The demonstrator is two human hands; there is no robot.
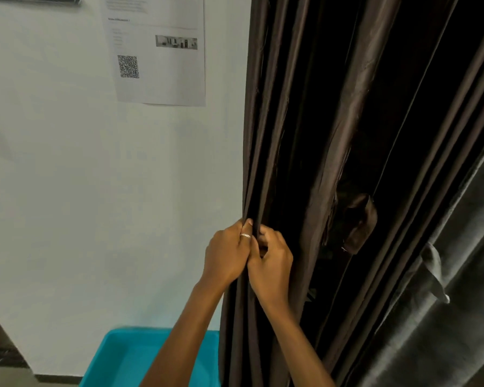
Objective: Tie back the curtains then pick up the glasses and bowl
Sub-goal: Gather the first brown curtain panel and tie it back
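A dark brown curtain (313,113) hangs in long folds beside a white wall. My left hand (229,252), with a ring on one finger, grips the curtain's left edge. My right hand (271,263) is pressed against the left one and grips the neighbouring folds at the same height. A brown fabric loop (359,222) hangs among the folds to the right of my hands. Farther right hangs a grey curtain (444,317) with a grey strap (435,272) on it. No glasses or bowl are in view.
A teal plastic tub (115,358) stands on the floor below my forearms, against the wall. A printed sheet with a QR code (157,51) is stuck on the wall at the upper left.
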